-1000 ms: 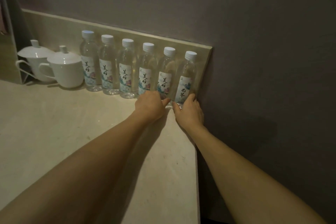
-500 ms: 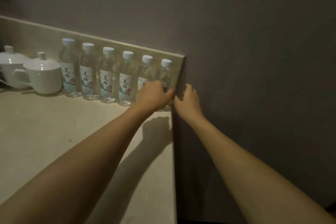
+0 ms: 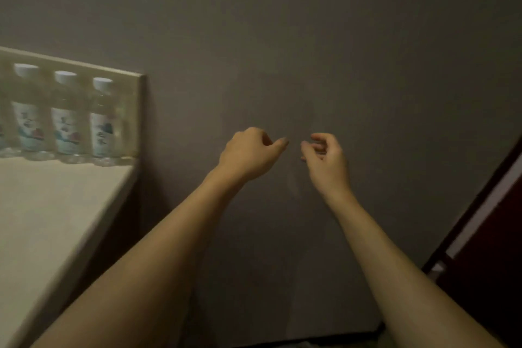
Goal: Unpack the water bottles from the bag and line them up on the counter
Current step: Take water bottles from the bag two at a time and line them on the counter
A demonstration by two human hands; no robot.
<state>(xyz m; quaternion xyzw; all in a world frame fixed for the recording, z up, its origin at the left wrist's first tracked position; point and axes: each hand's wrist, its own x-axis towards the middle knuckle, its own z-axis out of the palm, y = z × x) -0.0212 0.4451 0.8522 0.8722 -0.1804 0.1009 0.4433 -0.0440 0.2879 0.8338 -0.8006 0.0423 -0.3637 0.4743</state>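
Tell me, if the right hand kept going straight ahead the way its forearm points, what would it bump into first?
Probably the bare grey wall. The right hand holds nothing, and nothing shows between it and the wall, though depth is unclear.

Hotel-like room: complimentary-style water bottles [image 3: 63, 113] lined on a counter [image 3: 50, 206].

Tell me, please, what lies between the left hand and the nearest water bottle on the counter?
In the head view, nothing: only bare grey wall and the backsplash's end separate the left hand from the rightmost bottle.
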